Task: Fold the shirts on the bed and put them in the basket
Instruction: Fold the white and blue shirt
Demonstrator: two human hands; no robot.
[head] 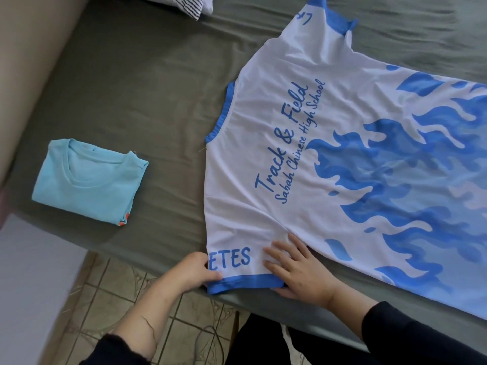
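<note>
At the near edge of the bed, both hands on one sleeve of the white shirt [303, 159].
Head view: left hand [196, 270] pinches the sleeve's blue hem; right hand [295, 267] presses flat, fingers spread; shirt's long axis runs away rightward; a folded blue shirt [87, 180] lies well apart, left, on the grey sheet [147, 83]; tiled floor [110, 293] below; no basket visible.

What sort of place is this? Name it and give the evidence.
Probably a bedroom in a home. A bed with a grey sheet fills the view, a striped pillow lies at its far end, and the floor beside it is tiled.
</note>
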